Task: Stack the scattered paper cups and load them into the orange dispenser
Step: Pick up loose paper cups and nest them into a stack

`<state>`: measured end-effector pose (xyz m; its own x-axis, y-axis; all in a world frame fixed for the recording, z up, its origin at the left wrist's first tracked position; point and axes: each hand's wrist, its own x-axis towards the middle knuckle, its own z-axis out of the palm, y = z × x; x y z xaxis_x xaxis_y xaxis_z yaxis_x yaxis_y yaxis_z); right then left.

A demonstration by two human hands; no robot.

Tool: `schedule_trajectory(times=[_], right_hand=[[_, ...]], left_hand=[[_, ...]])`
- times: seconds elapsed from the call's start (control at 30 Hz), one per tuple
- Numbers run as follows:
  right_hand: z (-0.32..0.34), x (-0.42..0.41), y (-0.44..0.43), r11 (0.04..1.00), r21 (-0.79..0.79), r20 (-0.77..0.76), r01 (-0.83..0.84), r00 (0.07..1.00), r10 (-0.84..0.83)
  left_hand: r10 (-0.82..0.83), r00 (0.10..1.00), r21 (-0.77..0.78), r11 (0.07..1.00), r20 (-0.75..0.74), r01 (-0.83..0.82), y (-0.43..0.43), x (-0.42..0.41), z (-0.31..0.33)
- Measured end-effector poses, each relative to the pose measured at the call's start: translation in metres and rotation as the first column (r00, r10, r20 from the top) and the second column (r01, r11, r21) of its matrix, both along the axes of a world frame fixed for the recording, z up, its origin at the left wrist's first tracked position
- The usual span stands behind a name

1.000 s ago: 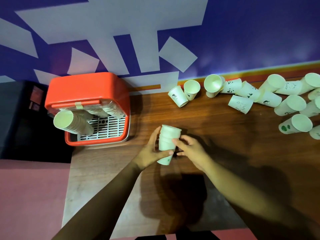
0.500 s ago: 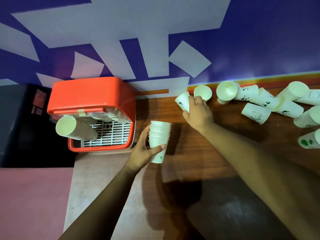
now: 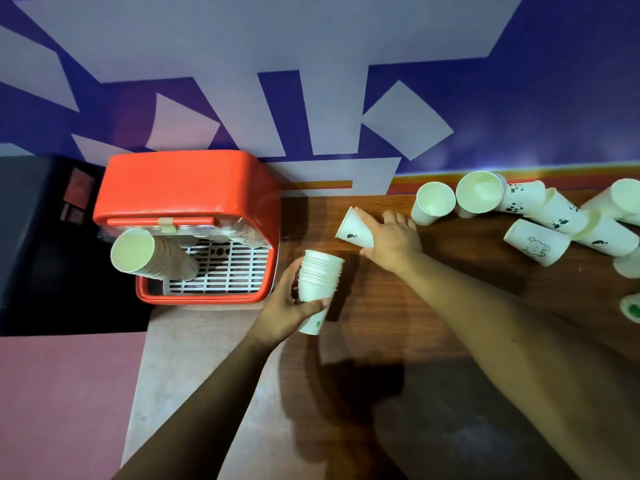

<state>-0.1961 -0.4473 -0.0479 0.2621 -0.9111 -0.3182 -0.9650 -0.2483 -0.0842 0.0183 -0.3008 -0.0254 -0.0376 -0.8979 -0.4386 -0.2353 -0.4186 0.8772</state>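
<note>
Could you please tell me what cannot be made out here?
Head view:
Cup count in the nested white paper cup stack: left hand covers its side.
Mouth of the single white paper cup: right hand covers it.
Far-right scattered white paper cups: cut by the frame edge.
Inside the orange plastic dispenser: hidden by its top.

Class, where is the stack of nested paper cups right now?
Head view, just left of centre: the left hand holds the stack of nested cups just right of the orange dispenser, nearer the camera than the single cup the right hand grips.
</note>
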Motion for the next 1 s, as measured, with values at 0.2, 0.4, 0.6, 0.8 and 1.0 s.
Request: schedule_trajectory(times=[0.2, 0.4, 0.6, 0.8, 1.0], right_hand=[[0.004, -0.001, 0.012, 0.93, 0.287, 0.39, 0.229, 0.859, -0.332], [0.048, -0.01, 0.032, 0.671, 0.741, 0.661, 0.024, 0.156, -0.734], [0.045, -0.012, 0.057, 0.747, 0.654, 0.724, 0.124, 0.184, -0.665], [0.055, -0.013, 0.072, 0.892, 0.439, 0.788, 0.108, 0.43, -0.44], [0.056, -0.029, 0.043, 0.941, 0.186, 0.725, 0.283, 0.606, -0.326]], left_hand=[[-0.016, 0.999, 0.028, 0.999, 0.031, 0.015, -0.002, 0.002, -0.003], [-0.164, 0.985, -0.037, 0.985, 0.06, 0.166, -0.013, -0.002, 0.004], [-0.216, 0.976, -0.054, 0.975, -0.008, 0.215, -0.025, -0.018, 0.016], [-0.141, 0.99, -0.103, 0.985, 0.007, 0.141, -0.034, -0.029, 0.024], [-0.106, 0.994, -0.11, 0.988, 0.008, 0.107, -0.035, -0.033, 0.024]])
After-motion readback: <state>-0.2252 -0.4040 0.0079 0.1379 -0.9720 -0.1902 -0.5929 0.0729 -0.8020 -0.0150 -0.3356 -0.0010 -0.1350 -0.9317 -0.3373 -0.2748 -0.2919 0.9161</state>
